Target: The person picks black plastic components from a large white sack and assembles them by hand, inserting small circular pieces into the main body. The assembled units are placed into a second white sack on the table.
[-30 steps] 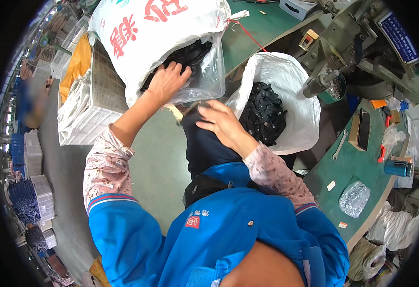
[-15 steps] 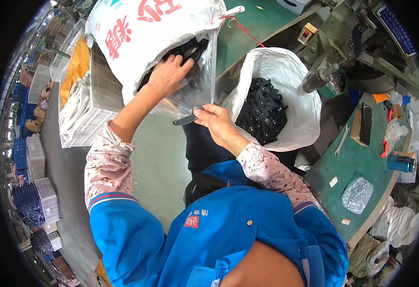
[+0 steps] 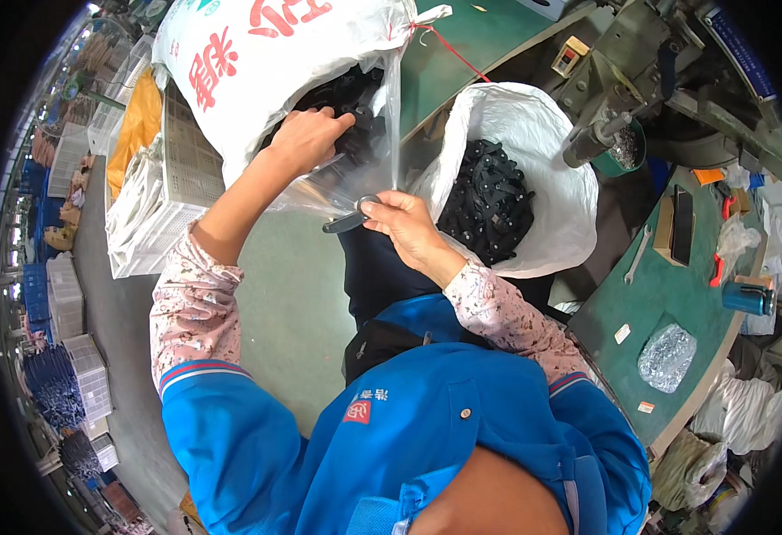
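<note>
A white woven sack [image 3: 257, 67] with red printing and a clear plastic liner lies tipped toward me, its mouth open on many small black parts [image 3: 351, 98]. My left hand [image 3: 306, 141] is in that mouth, fingers curled in among the parts. Its fingertips are partly hidden, so what they grip cannot be made out. Lower right, my right hand [image 3: 404, 227] pinches a flat dark grey piece [image 3: 348, 223] with a rounded end between thumb and fingers, just below the liner's edge.
Right of the sack, an open white bag [image 3: 569, 209] holds a heap of black parts [image 3: 487, 201]. Beyond it stands a metal machine [image 3: 609, 107]. A green bench [image 3: 587, 343] carries a wrench [image 3: 638, 254] and a clear plastic packet [image 3: 667, 358]. White crates [image 3: 190, 160] stand left.
My left hand has shifted slightly within the sack's mouth, its fingers drawn in more. My right hand keeps its pinch on the dark grey piece. The whole view has shifted a little.
</note>
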Demonstrator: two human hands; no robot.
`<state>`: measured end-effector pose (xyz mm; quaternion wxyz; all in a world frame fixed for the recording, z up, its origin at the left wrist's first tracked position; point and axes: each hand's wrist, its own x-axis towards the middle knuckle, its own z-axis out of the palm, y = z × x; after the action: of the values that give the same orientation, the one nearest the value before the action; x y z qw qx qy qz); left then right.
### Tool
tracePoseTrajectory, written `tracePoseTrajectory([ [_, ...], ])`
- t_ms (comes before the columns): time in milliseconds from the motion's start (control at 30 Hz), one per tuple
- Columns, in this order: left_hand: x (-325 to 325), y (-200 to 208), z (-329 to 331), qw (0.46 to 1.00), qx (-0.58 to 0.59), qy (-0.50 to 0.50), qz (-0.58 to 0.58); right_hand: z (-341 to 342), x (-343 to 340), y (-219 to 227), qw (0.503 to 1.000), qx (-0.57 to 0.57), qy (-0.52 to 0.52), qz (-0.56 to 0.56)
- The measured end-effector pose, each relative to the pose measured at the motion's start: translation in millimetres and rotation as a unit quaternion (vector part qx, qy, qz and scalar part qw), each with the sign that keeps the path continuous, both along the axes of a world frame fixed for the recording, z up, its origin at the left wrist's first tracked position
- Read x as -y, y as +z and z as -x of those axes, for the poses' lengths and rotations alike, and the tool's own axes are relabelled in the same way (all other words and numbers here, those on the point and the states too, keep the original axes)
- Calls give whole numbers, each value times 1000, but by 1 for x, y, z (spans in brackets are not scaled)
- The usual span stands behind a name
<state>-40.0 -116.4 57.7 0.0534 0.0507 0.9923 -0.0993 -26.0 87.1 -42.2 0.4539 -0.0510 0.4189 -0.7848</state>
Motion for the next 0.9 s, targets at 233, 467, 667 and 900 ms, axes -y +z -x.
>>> tracePoseTrajectory([
  [233,0,28,17,998,-11,-35,-48,2,-3,-7,1000,-19,0,-21],
  [467,3,40,21,977,-61,25,-204,0,-3,-4,998,-51,3,-41],
  [667,5,49,15,925,-62,90,-364,-8,-14,-13,975,-203,-15,-87],
  [900,-36,45,-18,573,-9,178,-800,3,-63,29,973,-218,-64,-46],
])
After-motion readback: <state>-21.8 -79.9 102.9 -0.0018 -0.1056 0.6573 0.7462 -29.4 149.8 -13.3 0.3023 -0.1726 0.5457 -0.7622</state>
